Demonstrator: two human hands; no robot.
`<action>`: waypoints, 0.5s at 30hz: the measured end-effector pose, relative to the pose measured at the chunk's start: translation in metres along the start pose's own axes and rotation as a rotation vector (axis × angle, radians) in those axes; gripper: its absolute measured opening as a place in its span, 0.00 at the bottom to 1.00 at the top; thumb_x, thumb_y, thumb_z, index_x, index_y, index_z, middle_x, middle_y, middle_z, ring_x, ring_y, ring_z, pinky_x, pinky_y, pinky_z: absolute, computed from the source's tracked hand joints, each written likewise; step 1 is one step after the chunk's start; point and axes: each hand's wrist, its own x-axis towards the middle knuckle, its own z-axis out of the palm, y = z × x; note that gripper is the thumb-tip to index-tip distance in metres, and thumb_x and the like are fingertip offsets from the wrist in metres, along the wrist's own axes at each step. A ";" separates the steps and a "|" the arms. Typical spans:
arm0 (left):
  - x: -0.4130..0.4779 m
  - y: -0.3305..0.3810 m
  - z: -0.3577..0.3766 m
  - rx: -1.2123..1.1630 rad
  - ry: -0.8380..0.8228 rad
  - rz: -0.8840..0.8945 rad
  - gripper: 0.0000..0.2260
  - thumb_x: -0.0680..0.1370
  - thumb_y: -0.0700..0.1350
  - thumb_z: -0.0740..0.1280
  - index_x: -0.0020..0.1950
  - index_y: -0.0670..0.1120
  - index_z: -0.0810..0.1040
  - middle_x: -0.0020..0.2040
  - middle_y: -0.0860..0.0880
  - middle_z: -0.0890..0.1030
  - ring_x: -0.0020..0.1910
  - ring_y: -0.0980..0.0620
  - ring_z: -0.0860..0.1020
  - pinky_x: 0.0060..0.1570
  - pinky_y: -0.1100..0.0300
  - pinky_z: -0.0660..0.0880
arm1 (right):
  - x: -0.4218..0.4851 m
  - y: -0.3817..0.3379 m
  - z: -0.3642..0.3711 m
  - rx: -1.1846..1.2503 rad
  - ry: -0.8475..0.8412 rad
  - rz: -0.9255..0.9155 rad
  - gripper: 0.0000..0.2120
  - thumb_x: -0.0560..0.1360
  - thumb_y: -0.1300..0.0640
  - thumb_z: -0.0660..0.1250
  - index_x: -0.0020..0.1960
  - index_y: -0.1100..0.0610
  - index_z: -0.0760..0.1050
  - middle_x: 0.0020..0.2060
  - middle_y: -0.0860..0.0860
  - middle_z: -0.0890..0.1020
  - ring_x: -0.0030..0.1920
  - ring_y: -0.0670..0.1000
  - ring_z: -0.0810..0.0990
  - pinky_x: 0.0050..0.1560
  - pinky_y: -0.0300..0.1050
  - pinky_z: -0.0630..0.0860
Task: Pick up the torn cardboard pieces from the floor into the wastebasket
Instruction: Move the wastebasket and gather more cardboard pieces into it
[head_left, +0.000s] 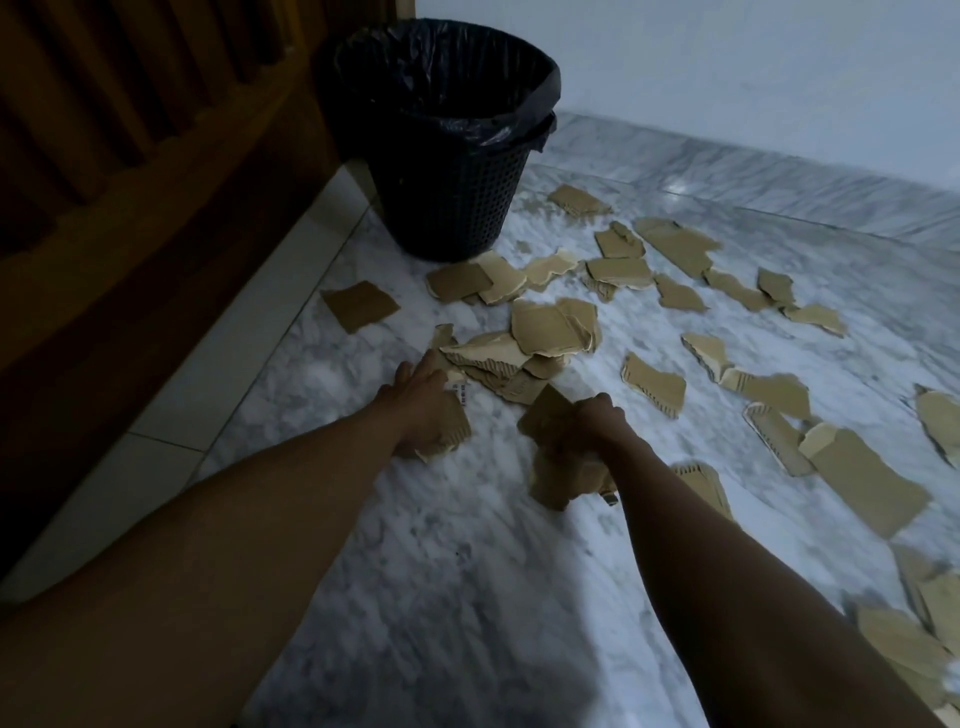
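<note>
Several torn brown cardboard pieces (553, 325) lie scattered over the marble floor, from the middle to the right edge. A black mesh wastebasket (447, 202) lined with a black bag stands at the back, left of centre. My left hand (423, 410) reaches forward and grips a cardboard scrap (452, 434) at the near edge of the central pile. My right hand (592, 421) is curled round a bunch of cardboard pieces (553, 467), lifted slightly off the floor. The image is motion-blurred.
A dark wooden door or panel (130, 182) runs along the left, with a pale tile strip (218, 364) at its foot. A white wall (727, 67) with a marble skirting closes the back. Bare marble floor (441, 571) lies between my forearms.
</note>
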 end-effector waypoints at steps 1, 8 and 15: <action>0.003 0.000 -0.001 -0.004 -0.039 -0.024 0.38 0.76 0.48 0.71 0.78 0.47 0.51 0.79 0.47 0.36 0.78 0.39 0.46 0.72 0.42 0.58 | -0.002 -0.004 0.000 0.030 -0.032 0.017 0.31 0.67 0.39 0.72 0.63 0.56 0.74 0.60 0.55 0.65 0.60 0.59 0.67 0.63 0.57 0.72; 0.000 0.009 -0.001 0.061 -0.015 -0.064 0.35 0.76 0.50 0.69 0.77 0.46 0.53 0.75 0.42 0.59 0.72 0.38 0.60 0.68 0.42 0.64 | -0.015 -0.012 0.018 0.229 0.043 -0.007 0.31 0.67 0.49 0.72 0.61 0.53 0.59 0.51 0.55 0.77 0.53 0.60 0.77 0.57 0.62 0.76; -0.004 0.018 0.002 0.079 0.032 -0.071 0.40 0.75 0.57 0.68 0.79 0.48 0.49 0.77 0.42 0.58 0.74 0.38 0.59 0.69 0.41 0.62 | -0.030 0.025 0.017 0.466 -0.019 0.080 0.33 0.64 0.46 0.80 0.61 0.64 0.76 0.54 0.57 0.80 0.56 0.57 0.80 0.51 0.50 0.78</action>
